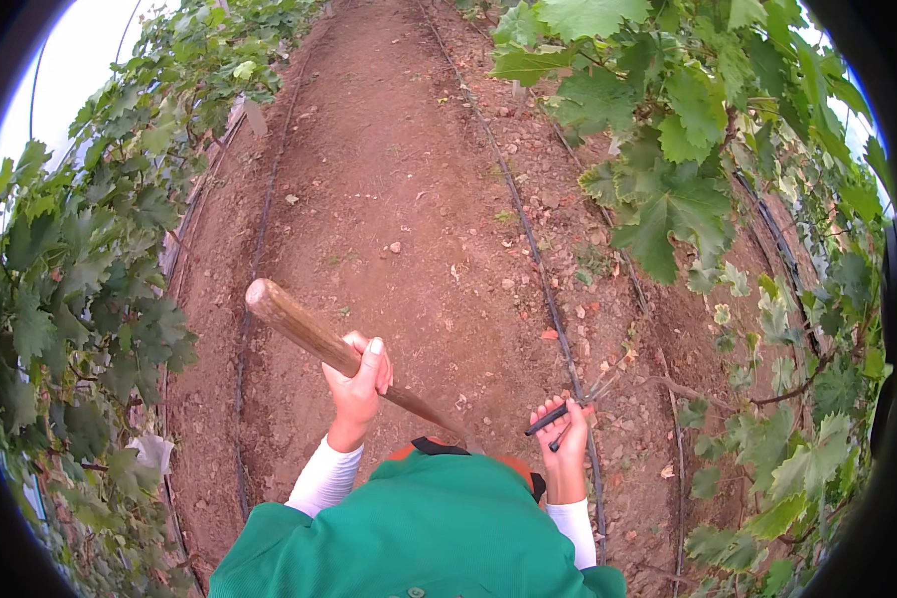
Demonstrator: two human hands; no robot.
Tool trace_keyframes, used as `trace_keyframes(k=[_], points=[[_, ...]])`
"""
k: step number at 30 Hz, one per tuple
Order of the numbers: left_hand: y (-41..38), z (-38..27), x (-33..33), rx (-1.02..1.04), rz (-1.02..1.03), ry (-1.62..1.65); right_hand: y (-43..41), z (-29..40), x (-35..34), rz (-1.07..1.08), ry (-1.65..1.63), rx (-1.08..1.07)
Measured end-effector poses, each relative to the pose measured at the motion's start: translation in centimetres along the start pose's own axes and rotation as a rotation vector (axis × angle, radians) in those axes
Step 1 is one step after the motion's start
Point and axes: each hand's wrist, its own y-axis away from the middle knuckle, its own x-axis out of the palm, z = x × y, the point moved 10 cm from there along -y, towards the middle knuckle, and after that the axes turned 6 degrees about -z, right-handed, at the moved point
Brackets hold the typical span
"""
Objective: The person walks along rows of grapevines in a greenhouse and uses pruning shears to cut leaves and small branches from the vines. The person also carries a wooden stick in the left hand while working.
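Note:
My left hand (359, 380) is closed around a thick wooden tool handle (303, 327). Its rounded end points up and left, while the shaft slants down behind my green shirt, where its lower end is hidden. On the right, my right hand (565, 441) curls around a slim black-handled hand tool (546, 419). Two dark handle-like ends stick out past the fingers; its front part is too small and blurred against the twigs to name. A black drip irrigation hose (555, 321) runs on the ground just beside that hand.
Leafy grapevines (82, 284) line the left, and more grapevine leaves (669, 202) hang at the right. Between them runs a reddish dirt path (389, 187). Another hose (269, 202) follows its left side. A bare vine shoot (691, 392) reaches toward my right hand. A whitish scrap (152, 453) hangs low left.

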Motion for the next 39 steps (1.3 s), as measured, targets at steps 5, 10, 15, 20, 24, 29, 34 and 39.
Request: trace_keyframes(k=[5,10,15,20,24,29,34,39], points=[[-3.0,-6.3,-7.7,0.198,-0.148,0.003,-1.6,-8.7,7.6,0.114,0.125,0.214],[-3.9,-11.3,-12.7,0.394,-0.247,-0.129,-2.1,-14.2,13.8,0.19,0.317,0.311],[-4.5,-13.5,-16.0,0.473,-0.333,-0.254,-4.9,-18.4,17.1,0.172,0.436,0.399],[-6.9,-13.7,-20.7,0.524,-0.502,-0.319,-7.3,-23.4,23.5,0.244,0.559,0.49],[-11.2,-10.7,-26.7,0.506,-0.634,-0.538,-10.1,-28.1,30.0,0.288,0.643,0.552],[-19.4,-8.3,-32.6,0.405,-0.776,-0.389,-13.1,-31.4,39.7,0.412,0.689,0.561],[-24.2,-9.4,-34.1,0.355,-0.867,-0.356,-16.6,-35.9,46.4,0.51,0.838,0.577],[-23.9,-10.6,-35.3,0.408,-0.861,-0.361,-14.7,-41.3,51.5,0.689,1.071,0.562]])
